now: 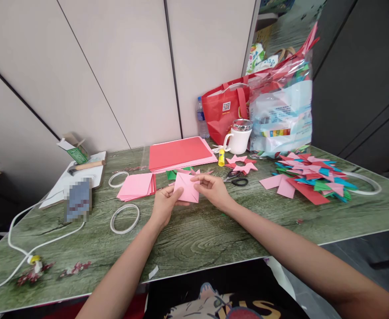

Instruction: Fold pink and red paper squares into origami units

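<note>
A pink square of paper [188, 189] with fold creases is held up over the table between both hands. My left hand [166, 204] grips its lower left side, thumb on the front face. At its upper right edge, my right hand [212, 188] pinches the paper between thumb and fingers. Behind the hands lie green and pink folded paper pieces [177, 173], partly hidden. To the left is a stack of pink squares [136, 186] with red ones under it. Black-handled scissors [239, 180] rest just beyond my right hand.
Red and pink sheets [177, 153] lie at the back, near a glue stick [221, 157] and a white mug [239, 138]. Folded paper stars [317, 175] pile up at right. Tape rolls [124, 219], a hammer [86, 166] and a white cable [53, 237] are at left.
</note>
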`<state>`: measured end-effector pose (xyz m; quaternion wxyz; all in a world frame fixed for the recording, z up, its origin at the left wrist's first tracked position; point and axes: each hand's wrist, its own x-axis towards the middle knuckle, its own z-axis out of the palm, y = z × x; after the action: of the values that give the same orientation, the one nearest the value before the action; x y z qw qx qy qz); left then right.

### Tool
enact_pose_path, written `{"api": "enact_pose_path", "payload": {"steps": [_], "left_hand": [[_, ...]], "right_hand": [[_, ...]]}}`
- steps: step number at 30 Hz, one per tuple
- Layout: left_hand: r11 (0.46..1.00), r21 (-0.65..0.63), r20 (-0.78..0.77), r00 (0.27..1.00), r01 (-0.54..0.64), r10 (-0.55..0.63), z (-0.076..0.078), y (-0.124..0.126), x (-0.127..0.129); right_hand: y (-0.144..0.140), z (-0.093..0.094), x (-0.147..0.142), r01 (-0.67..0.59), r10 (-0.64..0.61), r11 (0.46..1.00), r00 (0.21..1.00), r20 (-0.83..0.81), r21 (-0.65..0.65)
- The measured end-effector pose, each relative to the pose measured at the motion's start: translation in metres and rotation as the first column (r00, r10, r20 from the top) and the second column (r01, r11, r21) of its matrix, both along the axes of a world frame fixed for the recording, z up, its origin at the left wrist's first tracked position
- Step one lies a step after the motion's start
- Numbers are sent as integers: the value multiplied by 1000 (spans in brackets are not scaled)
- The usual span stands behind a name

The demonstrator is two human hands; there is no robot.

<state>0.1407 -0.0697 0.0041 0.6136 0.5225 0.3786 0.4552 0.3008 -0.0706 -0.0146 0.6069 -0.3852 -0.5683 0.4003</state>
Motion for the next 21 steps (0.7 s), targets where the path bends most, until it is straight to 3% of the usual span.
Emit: {"api": "enact_pose_path", "payload": {"steps": [9,17,21], "left_hand": [[999,-23,14,999,44,-44,1,-1,1],[1000,-1,19,999,-29,29,0,0,2],[998,14,-8,998,-58,59,0,1,1]], "right_hand": [[0,3,3,84,-98,990,987,126,114],[-4,3,1,-51,50,999,986,157,0],[-3,0,-1,-60,62,998,997,50,-35]]}}
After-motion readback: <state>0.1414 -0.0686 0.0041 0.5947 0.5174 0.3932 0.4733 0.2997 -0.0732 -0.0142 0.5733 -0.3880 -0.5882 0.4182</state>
